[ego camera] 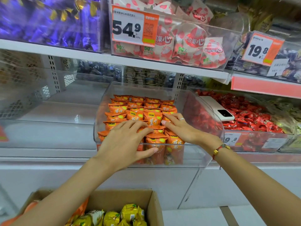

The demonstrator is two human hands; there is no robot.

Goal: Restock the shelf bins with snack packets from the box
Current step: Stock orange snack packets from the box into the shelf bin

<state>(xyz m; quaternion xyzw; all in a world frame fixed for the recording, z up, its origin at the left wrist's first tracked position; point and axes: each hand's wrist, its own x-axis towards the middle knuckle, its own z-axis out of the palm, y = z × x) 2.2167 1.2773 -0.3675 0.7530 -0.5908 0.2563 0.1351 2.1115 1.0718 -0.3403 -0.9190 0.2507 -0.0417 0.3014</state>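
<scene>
A person stands at a shop shelf, both arms reaching forward into a clear plastic bin [202, 158] on the middle shelf. The bin is packed with small orange snack packets [135, 114], standing upright in neat rows that run from the front wall to the back.

The left hand [125, 141] lies over the front-left rows, fingers spread and nearly straight, palm down on the packet tops, thumb hooked over the bin's front wall against a front packet. The right hand [180, 126] rests just beside it to the right, fingers straight and close together, tips touching packets near the middle of the bin. Neither grip visibly closes on a packet; both seem to be pressing and levelling the rows.

Below, near the person's body, sits an open cardboard box [154, 209]. It holds yellow packets [130, 214] and a few orange ones at its left edge. The box lies straight down and back from both hands, under the left forearm, so the left hand is likely the nearer one for the next reach.

Next door on the right, a bin of red sweets [247, 118] has a white phone [216, 110] lying on top. The bin to the left [48, 139] shows no stock inside.
</scene>
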